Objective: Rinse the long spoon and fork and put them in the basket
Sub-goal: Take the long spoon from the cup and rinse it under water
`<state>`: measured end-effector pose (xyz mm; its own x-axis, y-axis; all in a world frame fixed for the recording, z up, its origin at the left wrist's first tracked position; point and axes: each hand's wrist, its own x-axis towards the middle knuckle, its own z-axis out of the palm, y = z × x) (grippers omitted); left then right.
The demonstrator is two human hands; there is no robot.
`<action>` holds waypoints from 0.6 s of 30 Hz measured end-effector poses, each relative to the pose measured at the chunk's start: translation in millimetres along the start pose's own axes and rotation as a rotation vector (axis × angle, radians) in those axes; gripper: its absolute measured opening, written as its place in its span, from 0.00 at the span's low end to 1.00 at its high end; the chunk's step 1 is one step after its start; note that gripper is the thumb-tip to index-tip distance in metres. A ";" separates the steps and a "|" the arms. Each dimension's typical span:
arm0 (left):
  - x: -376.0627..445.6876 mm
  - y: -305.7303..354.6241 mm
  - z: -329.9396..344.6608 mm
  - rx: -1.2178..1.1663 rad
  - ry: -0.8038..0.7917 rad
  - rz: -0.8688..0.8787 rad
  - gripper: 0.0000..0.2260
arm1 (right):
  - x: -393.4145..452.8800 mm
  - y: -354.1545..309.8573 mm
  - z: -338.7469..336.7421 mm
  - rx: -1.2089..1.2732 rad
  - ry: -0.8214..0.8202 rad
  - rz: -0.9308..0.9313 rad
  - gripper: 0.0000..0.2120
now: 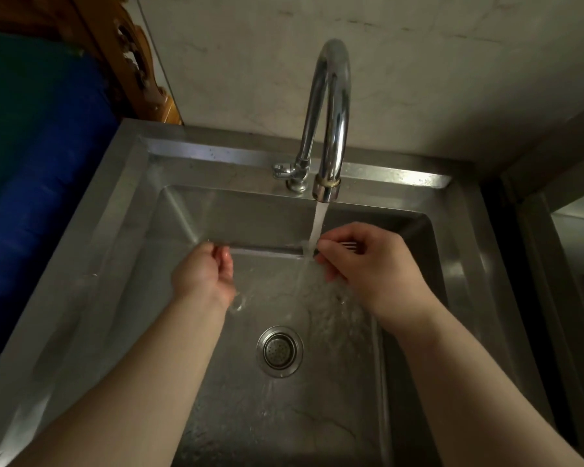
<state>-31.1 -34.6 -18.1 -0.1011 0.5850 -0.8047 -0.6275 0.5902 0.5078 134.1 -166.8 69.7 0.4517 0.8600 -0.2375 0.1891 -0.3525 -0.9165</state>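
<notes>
Stainless steel is filling the view: a deep sink (122, 230) is sitting against a pale marbled wall, with a curved faucet (331, 106) at twelve o'clock running a steady stream of water (317, 227) down toward the drain strainer (280, 351) at six o'clock.

Both hands are working under that stream. The left hand (204, 276), at nine o'clock from the water, is curling closed around one end of a long metal utensil (267, 251), which is stretching level across the basin toward three o'clock. The right hand (368, 261) is pinching the other end, where fork tines (348, 245) are peeking out past the knuckles. Whether the spoon is bundled alongside the fork is something I cannot tell; only one shaft is clearly showing.

By my reading, the rinsing is under way and not finished. The basket is nowhere in sight, so the placing step is probably still waiting.
</notes>
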 end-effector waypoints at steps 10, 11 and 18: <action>5.5 -47.8 -46.8 -0.071 0.022 -0.312 0.07 | -5.0 -14.3 36.1 0.088 -0.047 -0.074 0.03; 5.0 -50.8 -48.5 -0.073 0.018 -0.326 0.06 | -6.5 -14.1 36.4 0.082 -0.049 -0.071 0.03; 5.7 -38.1 -28.9 -0.128 0.014 -0.221 0.08 | -21.0 3.3 18.2 0.134 0.084 -0.026 0.04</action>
<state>-30.1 -69.8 -50.9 0.0392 0.4412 -0.8965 -0.7279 0.6272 0.2769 109.4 -179.3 65.8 0.5206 0.8322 -0.1908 0.0860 -0.2734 -0.9581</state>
